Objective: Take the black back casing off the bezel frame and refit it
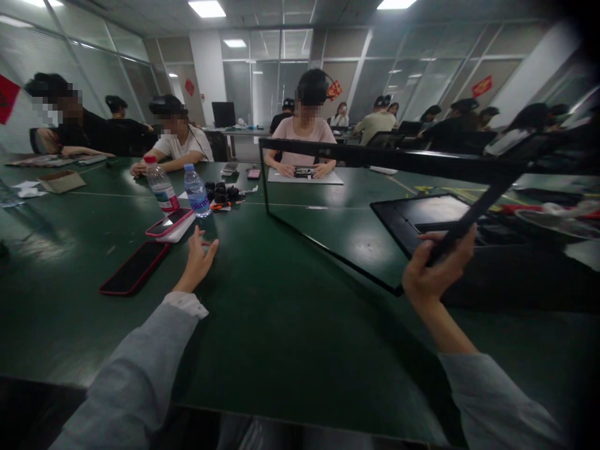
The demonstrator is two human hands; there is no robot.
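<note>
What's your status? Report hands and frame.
Right hand gripping thin black rectangular frame, tilted up off green table. Left hand open, empty, near red-cased phones.

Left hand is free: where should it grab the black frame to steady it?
Probably the frame's near-left upright bar, reached from the left hand's side. The frame stands tilted on its low corner, the right hand holds only the right bar, and that left bar is bare.
</note>
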